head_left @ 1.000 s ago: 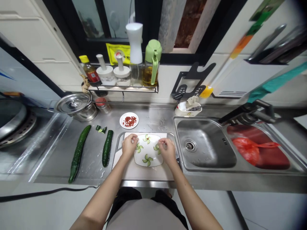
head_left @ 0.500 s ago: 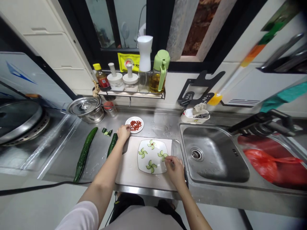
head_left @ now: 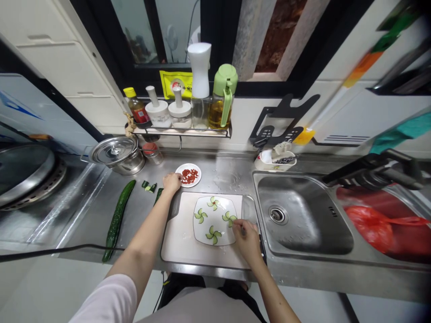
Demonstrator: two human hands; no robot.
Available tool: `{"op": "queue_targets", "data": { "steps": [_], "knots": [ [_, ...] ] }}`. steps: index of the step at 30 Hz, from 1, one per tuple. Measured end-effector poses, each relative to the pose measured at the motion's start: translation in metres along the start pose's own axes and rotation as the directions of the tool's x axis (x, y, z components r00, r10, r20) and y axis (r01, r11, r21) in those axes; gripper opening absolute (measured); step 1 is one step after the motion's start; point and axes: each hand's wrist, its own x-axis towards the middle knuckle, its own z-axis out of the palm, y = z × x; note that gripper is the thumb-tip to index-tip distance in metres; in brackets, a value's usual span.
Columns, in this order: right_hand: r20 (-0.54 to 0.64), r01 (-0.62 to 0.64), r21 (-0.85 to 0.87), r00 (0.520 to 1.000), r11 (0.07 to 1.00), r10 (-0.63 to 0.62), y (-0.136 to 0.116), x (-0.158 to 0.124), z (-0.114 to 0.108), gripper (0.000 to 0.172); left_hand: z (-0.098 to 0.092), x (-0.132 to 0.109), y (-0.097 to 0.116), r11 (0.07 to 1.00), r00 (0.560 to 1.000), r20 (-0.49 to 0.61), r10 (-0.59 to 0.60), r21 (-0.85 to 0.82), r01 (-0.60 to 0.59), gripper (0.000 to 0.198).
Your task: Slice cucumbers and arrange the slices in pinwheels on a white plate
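Observation:
My left hand is at the left rim of a small white plate, its fingers bunched beside the dried red berries; what is between them is hidden. Over the right edge of a larger white square plate, my right hand has thumb and forefinger drawn together next to a pinwheel of cucumber slices. I cannot make out anything in that pinch. Several such pinwheels lie on the square plate, and the top one shows a red spot at its centre. A pale chopping board lies under the plate.
Left of the board lie a whole cucumber, a partly hidden one and cut pieces. A lidded steel pot stands behind. The sink is at the right; a shelf holds bottles and jars.
The camera view has shifted slightly. My left hand stays at the small plate's rim, and my right hand keeps its place by the right-hand pinwheel.

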Motion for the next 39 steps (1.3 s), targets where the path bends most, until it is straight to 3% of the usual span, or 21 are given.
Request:
{"op": "queue_targets", "data": {
  "steps": [10, 15, 18, 21, 24, 27, 30, 35, 39],
  "knots": [
    [-0.004, 0.009, -0.002, 1.000, 1.000, -0.009, 0.003, -0.003, -0.003, 0.033, 0.002, 0.011, -0.003, 0.997, 0.996, 0.056, 0.066, 0.042, -0.068, 0.018],
    [0.001, 0.004, 0.007, 1.000, 1.000, -0.004, 0.001, -0.004, -0.003, 0.031, 0.004, 0.010, -0.004, 0.998, 0.999, 0.027, 0.045, 0.032, -0.046, 0.019],
    [0.002, 0.005, 0.020, 1.000, 1.000, -0.005, -0.002, -0.004, -0.004, 0.028, 0.004, 0.006, -0.005, 0.999, 0.999, -0.011, 0.032, -0.024, -0.032, 0.018],
    [0.001, 0.005, 0.029, 1.000, 1.000, -0.005, -0.003, -0.004, -0.004, 0.025, 0.002, 0.001, -0.008, 0.979, 0.998, -0.058, -0.010, -0.204, -0.002, 0.014],
    [0.002, -0.007, 0.036, 1.000, 0.999, 0.007, -0.005, -0.005, -0.004, 0.024, 0.002, -0.008, -0.005, 0.849, 0.991, -0.101, -0.090, -0.528, 0.023, 0.012],
    [0.014, -0.018, 0.062, 1.000, 0.998, 0.017, -0.010, -0.002, -0.003, 0.023, 0.005, -0.025, 0.008, 0.552, 0.986, -0.072, -0.150, -0.834, 0.023, 0.014],
    [0.033, 0.014, 0.105, 0.999, 0.994, -0.018, -0.023, 0.008, -0.003, 0.021, 0.009, -0.055, 0.028, 0.284, 0.994, 0.023, -0.105, -0.957, 0.053, 0.019],
    [0.059, 0.161, 0.106, 0.984, 0.981, -0.168, -0.059, 0.030, -0.011, 0.019, 0.006, -0.124, 0.063, 0.094, 0.992, 0.085, 0.091, -0.993, 0.077, 0.038],
    [0.078, 0.283, 0.010, 0.956, 0.959, -0.283, -0.079, 0.041, -0.021, 0.020, 0.002, -0.165, 0.083, 0.066, 0.984, 0.104, 0.144, -0.993, 0.095, 0.039]
  ]
}}
